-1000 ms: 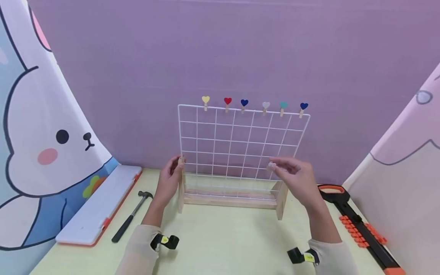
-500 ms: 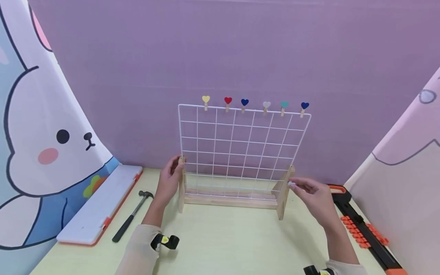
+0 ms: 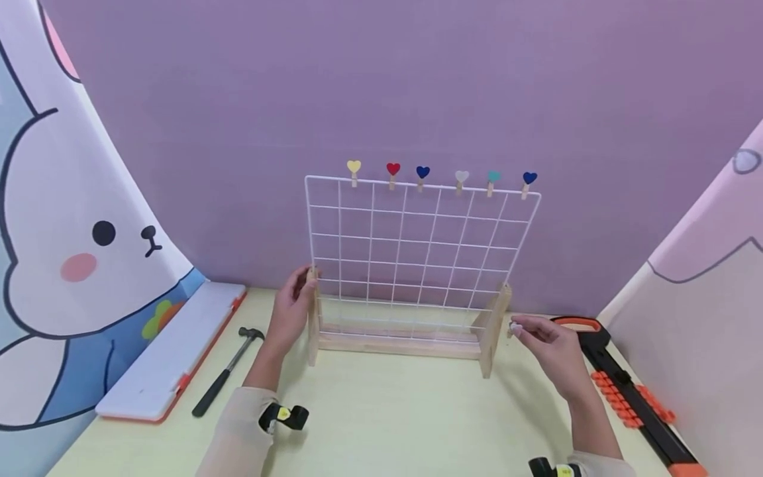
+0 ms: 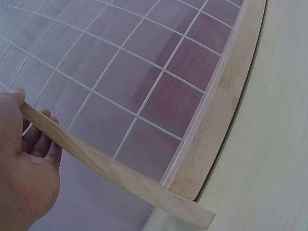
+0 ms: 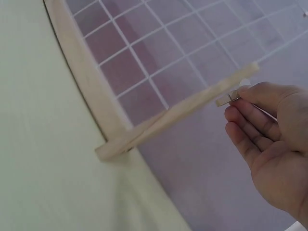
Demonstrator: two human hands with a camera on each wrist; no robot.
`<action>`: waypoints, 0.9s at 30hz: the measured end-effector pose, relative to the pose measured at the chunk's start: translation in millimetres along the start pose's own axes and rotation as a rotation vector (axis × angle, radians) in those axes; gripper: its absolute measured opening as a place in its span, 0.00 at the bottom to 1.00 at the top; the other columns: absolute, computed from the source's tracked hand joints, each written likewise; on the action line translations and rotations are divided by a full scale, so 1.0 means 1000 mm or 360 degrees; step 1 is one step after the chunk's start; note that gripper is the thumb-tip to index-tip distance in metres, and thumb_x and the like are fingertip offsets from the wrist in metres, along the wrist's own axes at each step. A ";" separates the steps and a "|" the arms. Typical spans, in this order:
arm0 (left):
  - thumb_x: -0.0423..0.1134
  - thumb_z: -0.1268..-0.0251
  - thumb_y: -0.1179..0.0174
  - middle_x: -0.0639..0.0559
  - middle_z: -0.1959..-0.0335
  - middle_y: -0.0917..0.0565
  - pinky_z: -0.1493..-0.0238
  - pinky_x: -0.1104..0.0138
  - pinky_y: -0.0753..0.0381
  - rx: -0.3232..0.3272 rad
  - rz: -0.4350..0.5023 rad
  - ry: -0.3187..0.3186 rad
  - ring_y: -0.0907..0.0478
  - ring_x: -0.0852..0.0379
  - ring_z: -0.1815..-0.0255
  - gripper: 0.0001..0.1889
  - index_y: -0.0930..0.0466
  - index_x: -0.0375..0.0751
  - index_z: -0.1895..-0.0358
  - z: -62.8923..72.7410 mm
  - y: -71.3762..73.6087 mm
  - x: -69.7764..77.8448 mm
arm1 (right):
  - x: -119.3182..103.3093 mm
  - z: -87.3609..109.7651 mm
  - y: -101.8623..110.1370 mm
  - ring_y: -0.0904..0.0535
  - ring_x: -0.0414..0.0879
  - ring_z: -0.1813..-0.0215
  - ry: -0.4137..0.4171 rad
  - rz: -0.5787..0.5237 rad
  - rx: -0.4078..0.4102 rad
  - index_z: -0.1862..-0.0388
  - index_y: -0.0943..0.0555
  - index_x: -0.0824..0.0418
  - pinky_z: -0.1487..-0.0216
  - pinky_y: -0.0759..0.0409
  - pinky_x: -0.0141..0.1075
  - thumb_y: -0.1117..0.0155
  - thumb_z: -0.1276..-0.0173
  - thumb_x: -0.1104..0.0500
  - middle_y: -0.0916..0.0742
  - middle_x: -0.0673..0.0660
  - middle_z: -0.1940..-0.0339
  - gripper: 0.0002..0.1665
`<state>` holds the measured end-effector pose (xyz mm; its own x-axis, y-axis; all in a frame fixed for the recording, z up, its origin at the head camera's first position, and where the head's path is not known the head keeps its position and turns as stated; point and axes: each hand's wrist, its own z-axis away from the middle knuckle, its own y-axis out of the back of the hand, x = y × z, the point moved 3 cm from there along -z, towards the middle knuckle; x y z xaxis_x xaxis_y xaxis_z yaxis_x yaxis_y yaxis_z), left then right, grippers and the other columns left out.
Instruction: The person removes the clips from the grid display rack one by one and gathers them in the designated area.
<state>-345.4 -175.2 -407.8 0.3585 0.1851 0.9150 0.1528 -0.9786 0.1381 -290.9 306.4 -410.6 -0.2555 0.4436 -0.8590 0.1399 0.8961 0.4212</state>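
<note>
White-topped clothespin (image 5: 224, 101) now outside right wooden upright (image 3: 495, 334)

Shifted within the last second: right hand (image 3: 554, 348), from before the lower right of the white wire grid (image 3: 400, 240) to a place right of the frame's centre, beyond the upright. Held there: clothespin, pinched between thumb and fingertips, just beside the wood, apparently apart from it.

Unshifted: left hand (image 3: 291, 311), clamped round the top of the left wooden upright (image 3: 312, 331), thumb in front, fingers behind.

Bearing on the work, as judged: one clothespin loose, clipped to neither wire nor wood; stand upright on the table (image 3: 381, 414), seemingly steadied from the left.

Along the grid's top bar, left to right, unchanged: heart clothespins, six, in yellow, red, dark blue, white, teal, dark blue.

Lower left of frame: claw hammer (image 3: 220, 384); beside it, white case (image 3: 169, 351) with orange edge.
</note>
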 end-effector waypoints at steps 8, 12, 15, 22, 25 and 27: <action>0.49 0.17 0.50 0.41 0.31 0.22 0.45 0.83 0.26 -0.0007 0.0014 -0.0017 0.27 0.46 0.35 0.26 0.33 0.38 0.25 -0.002 0.001 -0.001 | 0.030 -0.004 -0.004 0.14 0.31 0.53 -0.0147 0.0030 -0.0126 0.38 0.18 0.67 0.50 0.18 0.22 0.32 0.25 0.55 0.09 0.57 0.51 0.23; 0.49 0.17 0.50 0.41 0.31 0.22 0.45 0.83 0.26 -0.0007 0.0030 -0.0008 0.27 0.46 0.35 0.27 0.33 0.38 0.25 -0.001 0.001 0.000 | 0.046 -0.005 -0.008 0.14 0.34 0.52 -0.0219 0.0019 -0.0151 0.38 0.18 0.67 0.50 0.19 0.24 0.31 0.27 0.56 0.09 0.60 0.51 0.24; 0.49 0.17 0.50 0.41 0.30 0.22 0.45 0.83 0.25 -0.0012 0.0031 0.0010 0.27 0.47 0.35 0.27 0.33 0.39 0.25 0.000 0.001 0.000 | 0.056 -0.005 -0.010 0.14 0.33 0.54 -0.0245 0.0025 -0.0159 0.38 0.18 0.68 0.51 0.18 0.25 0.31 0.27 0.57 0.08 0.60 0.51 0.24; 0.49 0.17 0.50 0.40 0.30 0.23 0.45 0.83 0.26 -0.0023 0.0051 0.0030 0.28 0.48 0.35 0.27 0.34 0.39 0.24 0.000 0.001 -0.002 | 0.071 -0.004 -0.017 0.15 0.32 0.54 -0.0296 0.0076 -0.0224 0.39 0.17 0.69 0.52 0.19 0.25 0.33 0.26 0.61 0.10 0.65 0.47 0.21; 0.49 0.17 0.50 0.41 0.30 0.23 0.45 0.83 0.26 -0.0019 0.0046 0.0024 0.27 0.51 0.36 0.27 0.35 0.38 0.24 0.000 0.001 -0.002 | 0.075 -0.003 -0.018 0.16 0.32 0.53 -0.0313 0.0106 -0.0257 0.40 0.16 0.68 0.51 0.19 0.25 0.33 0.27 0.62 0.10 0.65 0.47 0.19; 0.49 0.17 0.51 0.41 0.30 0.23 0.44 0.83 0.26 -0.0018 0.0041 0.0021 0.27 0.54 0.36 0.27 0.35 0.39 0.24 0.000 0.000 -0.002 | 0.078 -0.003 -0.019 0.16 0.32 0.53 -0.0315 0.0136 -0.0259 0.41 0.16 0.67 0.52 0.20 0.24 0.33 0.28 0.63 0.10 0.64 0.48 0.18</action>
<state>-346.5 -175.9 -409.3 0.3503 0.1585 0.9231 0.1333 -0.9840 0.1184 -316.1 324.5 -484.8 -0.0553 0.5211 -0.8517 -0.0070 0.8528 0.5222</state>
